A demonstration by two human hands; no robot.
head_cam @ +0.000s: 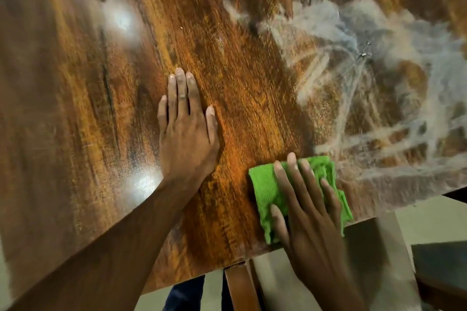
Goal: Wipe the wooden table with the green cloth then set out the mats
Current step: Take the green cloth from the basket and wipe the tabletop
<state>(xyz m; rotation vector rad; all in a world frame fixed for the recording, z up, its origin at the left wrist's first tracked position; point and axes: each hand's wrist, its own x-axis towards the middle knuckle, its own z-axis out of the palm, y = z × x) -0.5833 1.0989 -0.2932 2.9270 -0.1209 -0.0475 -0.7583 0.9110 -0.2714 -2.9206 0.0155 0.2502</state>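
Wooden counter point(252, 70), head view, w/ whitish smears on far right side: left hand point(185, 134) flat on bare wood, fingers point(180, 88) open & together, right hand point(307, 214) pressing green cloth point(265, 189) onto counter at near edge, fingers spread, w/ chair back point(240, 288) below edge.

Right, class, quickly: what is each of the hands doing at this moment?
Left hand: open, flat on the wooden table, holding nothing.
Right hand: open, pressing the green cloth down.

Green cloth point(267, 192) partly hidden under right hand point(310, 219).
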